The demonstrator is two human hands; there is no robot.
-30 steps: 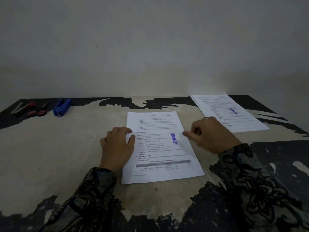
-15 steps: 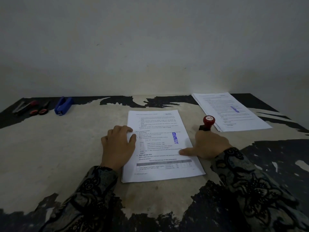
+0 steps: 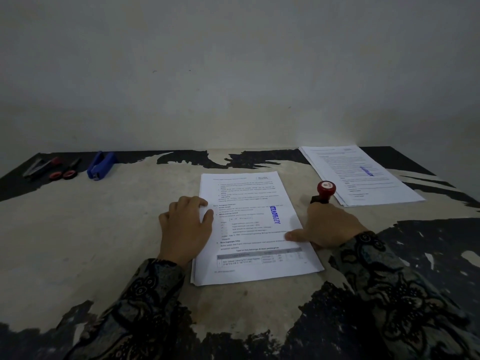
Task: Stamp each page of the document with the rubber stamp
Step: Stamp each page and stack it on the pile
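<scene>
the left hand (image 3: 185, 229) lay flat, fingers relaxed, on the white printed document stack (image 3: 255, 229) bearing a blue "approved" mark; the right hand (image 3: 328, 226) gripped the red-topped black rubber stamp (image 3: 323, 192) just beside it, thumb pressing the page edge.

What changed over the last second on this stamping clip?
The right hand drew back toward the person along the page's right edge; its thumb now rests on the sheet. The rubber stamp, hidden a second ago, now stands uncovered beside the front stack, just beyond that hand. The left hand kept pressing the page's left edge. The blue stamp mark, the far stack, stapler and scissors stayed put.
</scene>
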